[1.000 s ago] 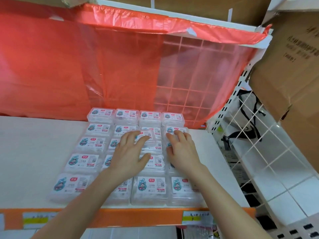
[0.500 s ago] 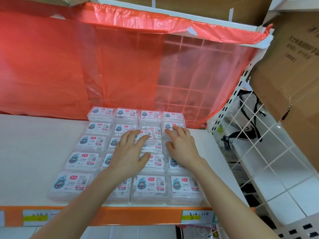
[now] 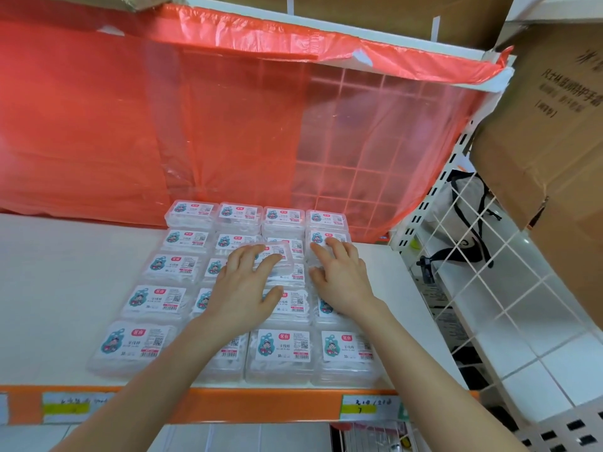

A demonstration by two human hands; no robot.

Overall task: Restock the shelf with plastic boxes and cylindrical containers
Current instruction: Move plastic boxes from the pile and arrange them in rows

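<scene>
Several clear plastic boxes [image 3: 283,349] with white and teal labels lie in rows on the white shelf [image 3: 65,288]. One loose box [image 3: 283,254] lies skewed on top of the third column. My left hand [image 3: 243,288] rests on that loose box with spread, nearly straight fingers and the thumb off to the right. My right hand [image 3: 342,278] lies flat beside it, fingertips touching the boxes [image 3: 321,237] of the rightmost column near the back. No cylindrical containers are in view.
A red plastic sheet [image 3: 195,125] hangs behind the shelf over a wire grid. An orange price strip [image 3: 261,404] runs along the front edge. Cardboard cartons [image 3: 548,132] overhang at right, above a white wire rack [image 3: 473,272].
Both hands have slid a little toward the back of the shelf, and the loose top box has moved back with my left hand.
</scene>
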